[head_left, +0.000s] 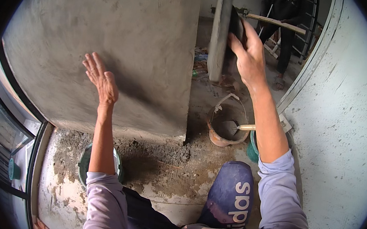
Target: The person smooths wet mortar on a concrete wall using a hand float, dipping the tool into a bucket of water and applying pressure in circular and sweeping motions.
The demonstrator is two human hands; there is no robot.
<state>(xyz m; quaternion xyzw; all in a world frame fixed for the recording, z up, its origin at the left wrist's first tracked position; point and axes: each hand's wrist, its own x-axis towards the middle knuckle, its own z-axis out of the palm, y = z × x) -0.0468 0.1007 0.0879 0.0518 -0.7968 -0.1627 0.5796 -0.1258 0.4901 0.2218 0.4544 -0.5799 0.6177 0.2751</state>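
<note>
My left hand (102, 80) is raised with its fingers stretched out, in front of the grey rendered wall (150, 38). Its palm seems close to the surface; I cannot tell whether it touches. Farther right and higher, my right hand (251, 57) is wrapped round a dark plastering float (235, 26), seen nearly edge-on beyond the wall's right edge. A narrow grey upright strip (219, 40) runs alongside it; I cannot tell whether it is part of the tool. Below my right hand stands a mortar-stained bucket (221, 141), with a wooden-handled trowel (247, 127) lying across its rim.
A pale bucket (83, 167) sits under my left forearm, and a green container (253, 152) is partly hidden by my right arm. Wet mortar (159, 153) lies along the wall's foot. A speckled white panel (342, 127) rises at right. Behind, a person (284, 40) stands near a plank (279, 23).
</note>
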